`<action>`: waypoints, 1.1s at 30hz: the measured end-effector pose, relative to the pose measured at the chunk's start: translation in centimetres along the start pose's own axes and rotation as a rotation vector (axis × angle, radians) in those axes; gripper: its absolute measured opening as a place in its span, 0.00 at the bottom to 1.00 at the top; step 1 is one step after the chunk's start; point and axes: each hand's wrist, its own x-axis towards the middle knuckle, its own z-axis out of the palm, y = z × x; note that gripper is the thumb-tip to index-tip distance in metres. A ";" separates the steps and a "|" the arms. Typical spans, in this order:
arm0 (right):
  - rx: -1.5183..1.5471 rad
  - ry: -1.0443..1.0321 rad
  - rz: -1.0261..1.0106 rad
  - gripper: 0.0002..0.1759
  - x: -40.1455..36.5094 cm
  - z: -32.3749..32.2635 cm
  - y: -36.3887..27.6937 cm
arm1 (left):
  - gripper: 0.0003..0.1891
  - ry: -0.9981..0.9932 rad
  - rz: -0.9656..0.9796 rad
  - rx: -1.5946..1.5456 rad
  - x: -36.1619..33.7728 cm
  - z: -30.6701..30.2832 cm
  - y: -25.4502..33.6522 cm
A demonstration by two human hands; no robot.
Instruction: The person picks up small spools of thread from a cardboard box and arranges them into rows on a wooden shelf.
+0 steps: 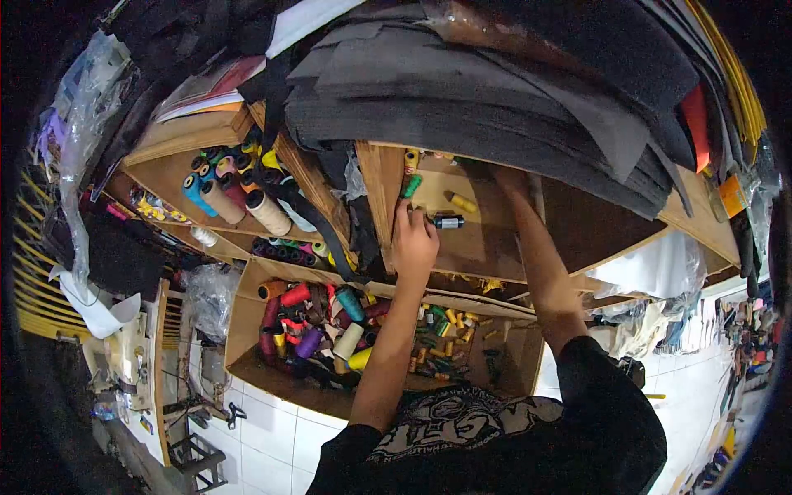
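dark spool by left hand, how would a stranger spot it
Find the stack of dark grey sheets, then the wooden compartment beneath it that the left hand reaches into. The dark spool lies just right of that hand; its black ends and pale middle set it apart from the green spool and yellow spool nearby.

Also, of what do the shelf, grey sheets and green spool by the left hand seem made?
Shelf: probably wood, satin, brown streaks. Grey sheets: perhaps felt or foam, matte, drooping edge. Green spool: probably wound thread by its shape, slight sheen; fibre unclear.
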 end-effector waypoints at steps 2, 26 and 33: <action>0.026 0.000 0.012 0.29 -0.1 0.3 -0.3 | 0.10 -0.031 -0.037 0.003 0.1 -0.2 0.2; -0.746 -0.366 -0.135 0.06 -16.2 -15.7 -7.1 | 0.11 0.015 0.040 0.036 0.2 0.1 0.1; -0.523 -0.175 -0.003 0.08 -17.7 -14.2 -7.7 | 0.11 0.019 -0.002 0.008 0.3 -0.1 0.4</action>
